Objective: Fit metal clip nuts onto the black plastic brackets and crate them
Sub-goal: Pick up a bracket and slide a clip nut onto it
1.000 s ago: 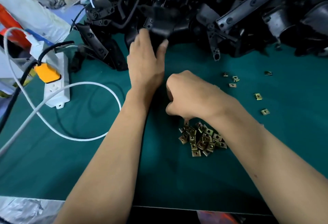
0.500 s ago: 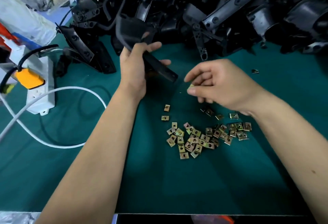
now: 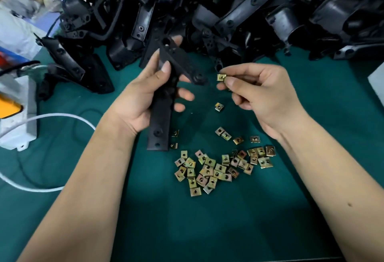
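My left hand (image 3: pixel 143 97) grips a black plastic bracket (image 3: pixel 161 120) above the green table, its long arm pointing down toward me and a second arm angled to the right. My right hand (image 3: pixel 264 93) pinches one brass-coloured clip nut (image 3: pixel 221 77) between thumb and forefinger, just right of the bracket's angled tip, a small gap between them. A heap of several loose clip nuts (image 3: pixel 216 168) lies on the mat below both hands. No crate is in view.
A big pile of black brackets (image 3: pixel 228 12) fills the back of the green mat (image 3: pixel 187 220). A white power strip (image 3: pixel 18 116) with an orange plug and a white cable (image 3: pixel 62 116) lies at the left. Stray nuts (image 3: pixel 219 107) lie between my hands.
My left hand has pulled the bracket out of the pile and turned it upright toward me. My right hand has lifted a clip nut from the heap up next to the bracket's tip.
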`<state>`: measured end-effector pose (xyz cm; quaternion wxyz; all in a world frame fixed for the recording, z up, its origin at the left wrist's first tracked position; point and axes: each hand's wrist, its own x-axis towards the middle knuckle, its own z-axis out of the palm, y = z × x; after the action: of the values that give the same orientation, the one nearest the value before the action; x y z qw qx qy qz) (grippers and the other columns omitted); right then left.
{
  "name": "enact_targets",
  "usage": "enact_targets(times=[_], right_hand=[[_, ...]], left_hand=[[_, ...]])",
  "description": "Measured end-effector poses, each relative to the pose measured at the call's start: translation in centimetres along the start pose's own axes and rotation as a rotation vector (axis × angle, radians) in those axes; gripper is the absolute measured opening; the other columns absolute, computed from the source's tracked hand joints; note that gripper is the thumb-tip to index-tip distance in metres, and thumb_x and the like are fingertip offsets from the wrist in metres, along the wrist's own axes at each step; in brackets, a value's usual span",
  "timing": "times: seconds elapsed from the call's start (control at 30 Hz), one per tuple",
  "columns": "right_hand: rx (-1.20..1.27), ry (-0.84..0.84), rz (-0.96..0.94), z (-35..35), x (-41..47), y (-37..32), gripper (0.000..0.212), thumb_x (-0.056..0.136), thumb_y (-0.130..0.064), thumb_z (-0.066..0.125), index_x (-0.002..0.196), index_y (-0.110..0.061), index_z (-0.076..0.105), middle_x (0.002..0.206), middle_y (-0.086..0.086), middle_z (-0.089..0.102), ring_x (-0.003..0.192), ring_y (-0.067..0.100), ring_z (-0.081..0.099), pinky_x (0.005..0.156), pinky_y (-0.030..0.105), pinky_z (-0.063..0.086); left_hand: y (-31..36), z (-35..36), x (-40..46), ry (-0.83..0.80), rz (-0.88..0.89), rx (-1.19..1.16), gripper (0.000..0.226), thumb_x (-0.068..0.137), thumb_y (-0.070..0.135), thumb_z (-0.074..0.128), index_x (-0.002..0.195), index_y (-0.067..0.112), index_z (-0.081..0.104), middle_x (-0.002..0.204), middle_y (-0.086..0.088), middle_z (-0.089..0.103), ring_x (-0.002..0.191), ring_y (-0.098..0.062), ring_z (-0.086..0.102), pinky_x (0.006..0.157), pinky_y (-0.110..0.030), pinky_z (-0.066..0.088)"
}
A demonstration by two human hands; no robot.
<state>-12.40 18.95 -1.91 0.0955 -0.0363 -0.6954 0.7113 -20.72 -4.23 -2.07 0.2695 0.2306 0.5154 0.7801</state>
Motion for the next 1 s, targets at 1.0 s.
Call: enact_targets(times=[1.0], right_hand=[[0.159, -0.021, 0.007, 1.9, -0.8, 0.3, 0.018, 0.084, 0.009, 0.076, 0.093, -0.006, 0.072, 0.075, 0.004, 0.071, 0.059, 0.013, 0.059, 0.051, 0.021, 0.045]], left_hand=[[-0.4, 2.1, -0.2, -0.162, -0.270, 0.150, 0.029, 0.101, 0.016, 0.046, 0.127, 0.005, 0.046, 0.078, -0.016, 0.061, 0.044, -0.016, 0.051, 0.038, -0.019, 0.037]])
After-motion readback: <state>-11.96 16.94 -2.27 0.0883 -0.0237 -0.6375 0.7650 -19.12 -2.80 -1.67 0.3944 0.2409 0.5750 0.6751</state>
